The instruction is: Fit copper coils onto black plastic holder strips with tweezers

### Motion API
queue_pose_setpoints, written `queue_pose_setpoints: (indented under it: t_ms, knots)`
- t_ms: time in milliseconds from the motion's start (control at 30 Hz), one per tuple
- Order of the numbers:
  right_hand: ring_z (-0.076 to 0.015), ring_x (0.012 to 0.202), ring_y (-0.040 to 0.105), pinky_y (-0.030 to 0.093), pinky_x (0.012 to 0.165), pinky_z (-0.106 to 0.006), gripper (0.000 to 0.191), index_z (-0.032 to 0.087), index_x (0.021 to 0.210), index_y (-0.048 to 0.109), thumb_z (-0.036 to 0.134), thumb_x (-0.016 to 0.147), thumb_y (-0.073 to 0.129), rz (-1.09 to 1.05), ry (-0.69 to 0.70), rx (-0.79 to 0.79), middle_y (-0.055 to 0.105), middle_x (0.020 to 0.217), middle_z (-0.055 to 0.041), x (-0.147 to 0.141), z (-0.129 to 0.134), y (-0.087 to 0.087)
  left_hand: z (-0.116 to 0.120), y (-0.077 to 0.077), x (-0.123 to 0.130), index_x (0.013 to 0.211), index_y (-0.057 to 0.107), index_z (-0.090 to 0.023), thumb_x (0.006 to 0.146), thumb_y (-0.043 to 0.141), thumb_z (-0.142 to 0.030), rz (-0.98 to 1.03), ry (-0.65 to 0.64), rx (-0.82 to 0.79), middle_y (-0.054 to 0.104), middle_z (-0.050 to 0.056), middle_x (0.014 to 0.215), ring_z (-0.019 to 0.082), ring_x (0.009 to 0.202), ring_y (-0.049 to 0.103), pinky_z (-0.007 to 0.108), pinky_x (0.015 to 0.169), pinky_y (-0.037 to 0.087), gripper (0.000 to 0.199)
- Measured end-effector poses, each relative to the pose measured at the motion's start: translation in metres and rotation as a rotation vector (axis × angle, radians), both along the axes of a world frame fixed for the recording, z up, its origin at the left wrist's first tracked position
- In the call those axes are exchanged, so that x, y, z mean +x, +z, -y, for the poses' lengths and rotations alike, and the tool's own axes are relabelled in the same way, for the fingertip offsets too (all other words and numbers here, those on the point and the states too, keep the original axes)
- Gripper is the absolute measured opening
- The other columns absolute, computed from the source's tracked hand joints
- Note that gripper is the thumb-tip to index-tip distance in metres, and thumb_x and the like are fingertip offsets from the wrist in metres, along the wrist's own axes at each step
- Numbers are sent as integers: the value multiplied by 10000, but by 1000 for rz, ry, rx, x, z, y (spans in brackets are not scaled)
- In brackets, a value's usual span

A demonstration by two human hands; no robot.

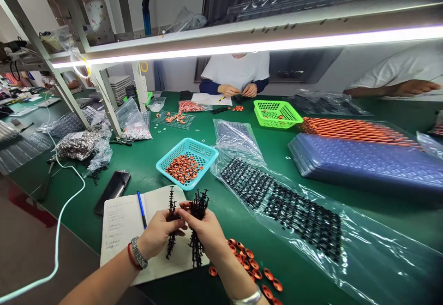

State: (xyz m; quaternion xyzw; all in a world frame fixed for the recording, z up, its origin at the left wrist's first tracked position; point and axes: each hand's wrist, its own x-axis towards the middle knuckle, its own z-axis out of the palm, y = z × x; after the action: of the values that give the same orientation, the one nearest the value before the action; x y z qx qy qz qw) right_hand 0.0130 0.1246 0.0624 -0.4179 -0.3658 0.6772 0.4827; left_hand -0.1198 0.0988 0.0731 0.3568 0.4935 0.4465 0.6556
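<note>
My left hand [161, 231] is closed around a thin black plastic strip [171, 199] with short side prongs, held roughly upright. Beside it, my right hand [207, 231] grips a thicker bunch of black plastic strips [199, 206]. The fingertips of both hands meet between the two. Beneath them lies an open notebook [116, 245] with handwriting, and a blue pen [141, 210] rests on it. Small orange ring-like parts [247, 261] lie loose by my right forearm. More such parts fill the bottom of a light blue basket [187, 187] just beyond my hands.
A clear plastic bag [304, 194] with rows of black parts stretches along the right. Behind it stand stacked clear trays [367, 162] and a green basket [277, 121]. A phone [112, 189] and a white cable [69, 203] lie left. Across the table sits a co-worker [238, 72].
</note>
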Motion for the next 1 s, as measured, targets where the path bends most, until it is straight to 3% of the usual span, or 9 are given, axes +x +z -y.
queue_pose_setpoints:
  t_ms: [100,300,433,600,767,1000]
  knots:
    - [-154,564,546,456,545,-291,499,163,723,692,573,524,896,-5,-4,25,660,653,-23,-2,1,0,0,-1,0,796,765,-121,574,904,-512,-20,-12,23,660,63,748,182,730,573,276,624,453,470]
    - [-193,717,605,506,690,-323,465,182,787,693,576,607,860,-10,-43,121,677,741,-27,-6,5,2,0,1,-2,927,773,-133,642,830,-610,-64,-62,107,709,95,881,230,831,593,307,680,472,558]
    - [-197,754,606,503,725,-327,412,195,805,687,550,664,840,8,-68,210,671,765,-24,-8,6,5,1,0,-8,1011,760,-153,729,768,-615,-118,-69,195,714,101,1018,257,953,592,353,845,471,541]
    - [-207,774,623,518,752,-336,360,210,808,683,539,721,801,8,-40,312,668,775,-22,-15,5,5,4,-3,-16,1153,716,-180,800,700,-611,-181,-89,319,677,115,1187,315,1177,538,420,1065,386,557]
    - [-207,789,639,532,764,-332,307,221,927,687,432,743,811,9,16,394,685,826,-23,-21,9,-8,13,0,-17,1225,684,-191,895,614,-524,-250,-153,384,670,131,1219,334,1241,526,463,1135,337,473]
    - [-190,886,663,552,834,-327,581,282,1245,574,372,737,840,19,46,489,675,1024,-20,-24,16,-36,20,2,-15,1342,595,-201,845,588,-215,-330,-230,438,714,104,1133,328,1160,591,537,1148,327,497]
